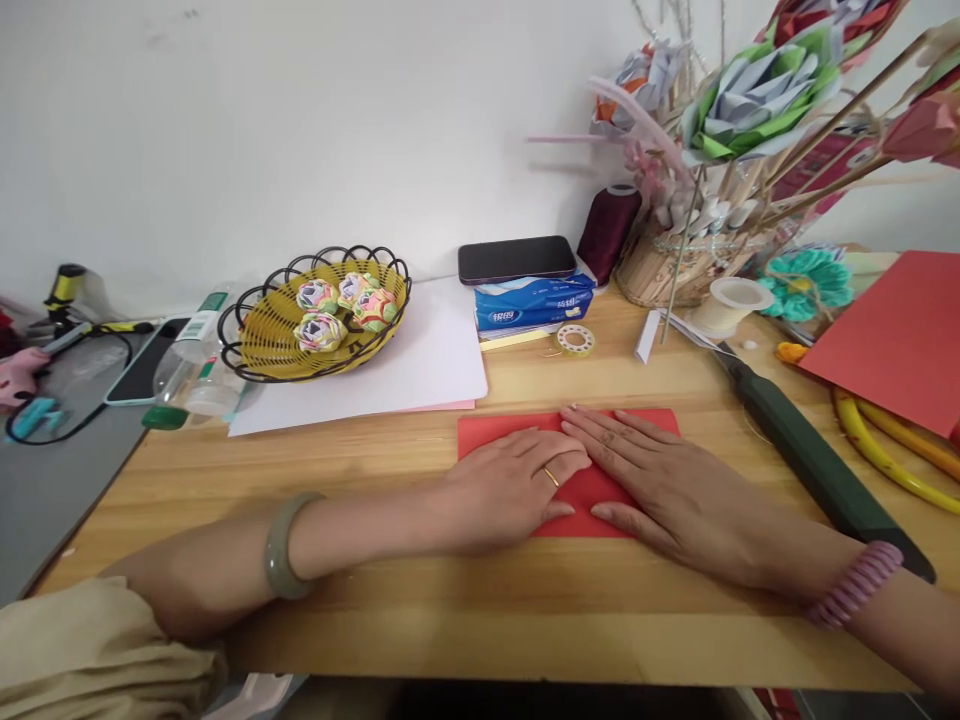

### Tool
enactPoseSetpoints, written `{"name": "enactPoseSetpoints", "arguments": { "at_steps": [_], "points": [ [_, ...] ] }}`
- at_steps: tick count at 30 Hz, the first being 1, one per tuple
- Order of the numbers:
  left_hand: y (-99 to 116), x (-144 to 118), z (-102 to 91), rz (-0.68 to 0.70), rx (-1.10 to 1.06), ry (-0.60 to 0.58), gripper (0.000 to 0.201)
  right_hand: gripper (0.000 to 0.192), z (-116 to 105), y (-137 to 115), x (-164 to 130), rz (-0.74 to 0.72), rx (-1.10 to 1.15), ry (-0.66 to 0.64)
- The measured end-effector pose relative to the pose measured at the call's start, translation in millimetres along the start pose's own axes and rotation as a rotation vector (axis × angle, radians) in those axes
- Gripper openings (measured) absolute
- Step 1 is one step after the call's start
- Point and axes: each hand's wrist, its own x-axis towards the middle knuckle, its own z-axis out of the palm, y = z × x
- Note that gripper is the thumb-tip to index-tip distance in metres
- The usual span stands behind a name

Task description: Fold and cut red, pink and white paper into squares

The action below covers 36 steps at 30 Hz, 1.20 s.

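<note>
A red sheet of paper (495, 432) lies flat on the wooden table (375, 480), near its front middle. My left hand (510, 485) rests palm down on the sheet's left half, a ring on one finger and a green bangle on the wrist. My right hand (652, 470) lies flat on the right half, its fingers pointing left and overlapping the left hand's fingertips. Both hands press on the paper with fingers stretched out; neither grips anything.
A wire basket (315, 315) with paper flowers stands on white paper (420, 370) at back left. Behind lie a phone (517, 259) on a tissue pack (532, 305), tape roll (576, 340), thread spool (607, 230), paper-flower vase (675, 270), a green-handled tool (810, 455) and red card (892, 340).
</note>
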Motion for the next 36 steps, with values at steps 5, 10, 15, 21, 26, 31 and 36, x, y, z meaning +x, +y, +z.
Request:
{"name": "enactPoseSetpoints", "arguments": {
  "at_steps": [5,10,15,21,26,31,36],
  "points": [
    [-1.6,-3.3,-1.5,-0.042,0.055,-0.026,0.052,0.069,2.2,2.2,-1.0,-0.009,-0.002,0.027],
    [-7.4,-14.7,-12.9,-0.105,0.109,-0.082,0.058,0.07,4.2,3.3,-0.9,-0.008,-0.004,0.021],
    [-24.7,-36.8,-27.8,-0.143,0.174,-0.131,0.056,0.068,2.3,1.9,1.1,0.005,0.007,0.017],
    [-33.3,-48.0,-32.7,-0.125,0.291,-0.14,0.056,0.07,4.8,2.8,-6.1,0.044,-0.038,0.067],
    [-34.1,-49.2,-26.7,-0.139,0.355,-0.089,0.056,0.078,6.7,10.7,-28.6,0.113,-0.1,0.144],
    [-34.1,-52.9,-17.9,-0.15,0.421,-0.021,0.056,0.083,9.5,11.5,-46.7,0.186,-0.25,0.242],
    [-27.8,-57.7,-14.7,-0.109,0.542,0.161,0.05,0.091,7.1,-0.9,-45.5,0.255,-0.32,0.317]
  ]
}}
